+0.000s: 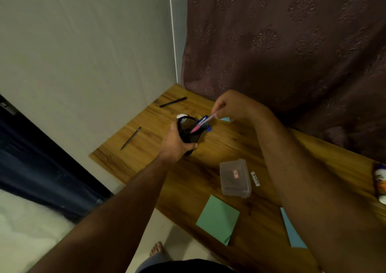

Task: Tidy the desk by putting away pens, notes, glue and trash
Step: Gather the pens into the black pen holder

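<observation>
The desk (219, 147) is wood-grain board, smooth with a low sheen; the pen holder (188, 130) is black wire mesh, matt; the small box (235, 178) is cloudy translucent plastic, smooth; the green note (218, 219) and blue note (293, 234) are flat matt paper; the curtain (292, 43) is brown cloth with a raised woven pattern; the wall (83, 43) looks plain and matt

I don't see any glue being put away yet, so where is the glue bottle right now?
In the head view the glue bottle lies at the far right edge of the desk, beyond the right forearm, right of the clear plastic box.
</observation>
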Available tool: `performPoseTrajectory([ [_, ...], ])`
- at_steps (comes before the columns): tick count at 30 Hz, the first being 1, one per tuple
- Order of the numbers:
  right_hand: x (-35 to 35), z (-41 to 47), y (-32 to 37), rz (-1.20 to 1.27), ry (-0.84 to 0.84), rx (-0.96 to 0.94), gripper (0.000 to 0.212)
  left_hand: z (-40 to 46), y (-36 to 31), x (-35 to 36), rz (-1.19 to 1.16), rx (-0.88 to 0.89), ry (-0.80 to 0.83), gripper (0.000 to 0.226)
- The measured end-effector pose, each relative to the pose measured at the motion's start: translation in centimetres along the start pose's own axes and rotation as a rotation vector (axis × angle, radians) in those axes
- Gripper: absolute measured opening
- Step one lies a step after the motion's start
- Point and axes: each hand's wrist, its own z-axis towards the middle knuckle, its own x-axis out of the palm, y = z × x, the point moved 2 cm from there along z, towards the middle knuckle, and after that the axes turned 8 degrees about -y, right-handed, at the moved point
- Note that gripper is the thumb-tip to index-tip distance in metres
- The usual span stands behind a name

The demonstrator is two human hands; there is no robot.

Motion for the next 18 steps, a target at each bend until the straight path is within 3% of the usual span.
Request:
performPoseTrajectory([
  [8,4.6,4.3,3.6,-0.050,0.035,-0.091,0.018,2.5,1.5,-1.9,0.061,0.035,0.044,0.105],
  [11,6.2,6.3,4.6,-0.080,0.053,-0.082,0.029,4.2,2.6,-3.3,0.067,0.038,0.065,0.106],
  [14,6.6,8.3,5.0,-0.030,-0.071,-0.055,0.032,5.9,3.8,-4.9,0.051,0.024,0.072,0.107],
  [18,7.3,11.2,4.8,0.129,-0.325,0.002,0.013,8.0,5.3,-7.6,-0.001,0.009,0.048,0.103],
])
